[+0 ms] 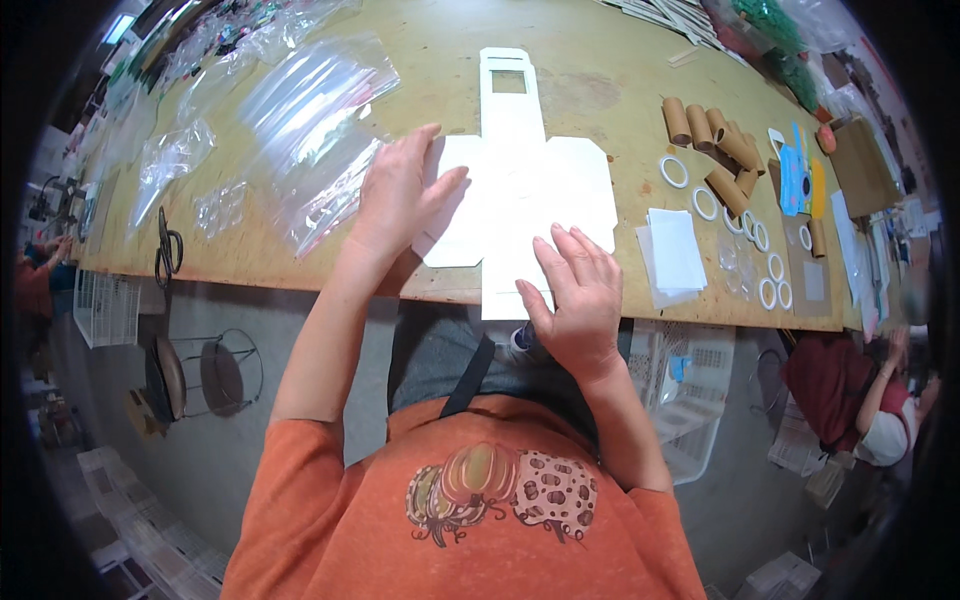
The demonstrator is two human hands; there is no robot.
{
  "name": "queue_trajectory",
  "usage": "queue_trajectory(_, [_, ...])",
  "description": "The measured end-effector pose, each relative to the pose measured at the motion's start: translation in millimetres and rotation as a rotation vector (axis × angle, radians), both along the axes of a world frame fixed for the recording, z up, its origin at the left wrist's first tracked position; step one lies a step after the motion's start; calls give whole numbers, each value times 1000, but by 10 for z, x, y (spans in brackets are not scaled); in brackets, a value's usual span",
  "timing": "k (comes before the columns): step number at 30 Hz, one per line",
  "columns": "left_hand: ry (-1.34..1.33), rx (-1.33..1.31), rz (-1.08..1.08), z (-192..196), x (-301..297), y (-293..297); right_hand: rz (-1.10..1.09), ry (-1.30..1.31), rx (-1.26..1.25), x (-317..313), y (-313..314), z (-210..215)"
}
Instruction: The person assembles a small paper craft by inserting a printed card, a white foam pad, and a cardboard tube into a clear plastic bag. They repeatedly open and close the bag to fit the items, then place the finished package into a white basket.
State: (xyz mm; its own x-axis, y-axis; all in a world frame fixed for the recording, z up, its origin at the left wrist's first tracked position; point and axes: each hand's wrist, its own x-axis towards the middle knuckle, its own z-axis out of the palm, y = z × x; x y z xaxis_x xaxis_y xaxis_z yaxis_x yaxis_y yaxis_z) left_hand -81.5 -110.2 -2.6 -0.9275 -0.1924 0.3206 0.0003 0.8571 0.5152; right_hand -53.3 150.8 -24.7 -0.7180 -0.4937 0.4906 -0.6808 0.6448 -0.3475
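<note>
Item: white card blank (515, 195), cross-shaped, flat, with a square window; its narrow lower end reaches the table's (585, 45) near edge, about mid-length.

Left hand (405, 185): at the blank's left flap, fingers long and close together, thumb wide of them; whether it presses, I cannot tell.

Right hand (580, 290): at the lower right, by the near edge, fingers slightly spread, thumb apart, gripping nothing visible.

Toward the left edge: clear plastic bags (320, 110); black scissors (168, 245) at the near edge.

Toward the right edge: brown tubes (738, 150), white rings (674, 172), paper stack (672, 255).

Open room: bare tabletop beyond the blank's far end.
</note>
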Motion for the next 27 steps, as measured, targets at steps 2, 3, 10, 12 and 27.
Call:
queue_trajectory(2, [115,184,0,-12,-47,-39,3,23,-5,7,-7,-23])
queue_trajectory(3, [122,400,-18,-5,-62,-36,1,36,-7,6,-5,-37])
queue_trajectory(10, [-350,1311,-30,464,262,273,30,18,-51,1,30,-4])
queue_trajectory(12, [-354,1292,-128,368,331,188,81,16,-50,1,40,92])
queue_trajectory(27, [-32,1314,-100,218,1054,245,227,-79,128,10,-103,104])
